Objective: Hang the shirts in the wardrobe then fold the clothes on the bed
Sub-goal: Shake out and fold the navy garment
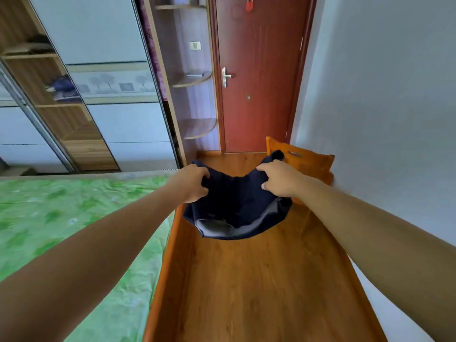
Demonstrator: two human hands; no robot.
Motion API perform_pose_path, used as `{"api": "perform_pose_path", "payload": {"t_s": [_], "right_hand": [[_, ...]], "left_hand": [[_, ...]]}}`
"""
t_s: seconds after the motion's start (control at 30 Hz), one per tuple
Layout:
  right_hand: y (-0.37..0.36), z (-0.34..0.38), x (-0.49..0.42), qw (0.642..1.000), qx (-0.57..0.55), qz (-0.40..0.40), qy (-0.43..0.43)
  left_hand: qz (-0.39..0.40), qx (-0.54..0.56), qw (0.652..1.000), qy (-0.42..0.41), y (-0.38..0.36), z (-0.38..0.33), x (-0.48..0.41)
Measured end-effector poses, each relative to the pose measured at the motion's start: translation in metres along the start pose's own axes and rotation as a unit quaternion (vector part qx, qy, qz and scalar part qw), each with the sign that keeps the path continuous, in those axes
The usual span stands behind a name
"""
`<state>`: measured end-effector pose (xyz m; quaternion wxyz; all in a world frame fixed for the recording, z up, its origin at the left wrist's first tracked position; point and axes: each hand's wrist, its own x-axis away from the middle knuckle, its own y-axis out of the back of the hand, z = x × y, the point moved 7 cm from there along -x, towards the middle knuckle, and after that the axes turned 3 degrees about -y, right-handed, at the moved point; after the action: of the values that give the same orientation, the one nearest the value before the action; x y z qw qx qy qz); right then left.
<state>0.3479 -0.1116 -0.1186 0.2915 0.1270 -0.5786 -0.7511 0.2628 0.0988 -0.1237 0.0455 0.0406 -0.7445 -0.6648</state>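
A dark navy garment [237,206] with a grey inner lining hangs in the air between my two hands, above the wooden floor beside the bed. My left hand [191,183] grips its top edge on the left. My right hand [278,180] grips the top edge on the right. The cloth sags in the middle and its lower hem curls up, showing the grey inside. The bed [74,218], covered by a green patterned sheet, lies to my left. The wardrobe [81,95] stands beyond the bed, with one sliding door open on wooden shelves.
An orange wooden bed frame [167,262] borders the floor strip [246,280]. A wooden chair [303,161] stands by the right wall. A closed red-brown door [259,70] is ahead, with corner shelves [195,80] beside it. Folded clothes [61,88] lie on a wardrobe shelf.
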Motion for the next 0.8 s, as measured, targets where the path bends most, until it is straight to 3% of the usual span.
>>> {"api": "perform_pose_path", "payload": {"t_s": [0.33, 0.8], "right_hand": [[0.015, 0.035, -0.257, 0.990, 0.041, 0.060, 0.121], [0.043, 0.114, -0.641, 0.979, 0.073, 0.082, 0.172]], "left_hand": [[-0.010, 0.010, 0.992, 0.124, 0.003, 0.128, -0.164], [-0.001, 0.026, 0.980, 0.199, 0.026, 0.361, -0.442]]}}
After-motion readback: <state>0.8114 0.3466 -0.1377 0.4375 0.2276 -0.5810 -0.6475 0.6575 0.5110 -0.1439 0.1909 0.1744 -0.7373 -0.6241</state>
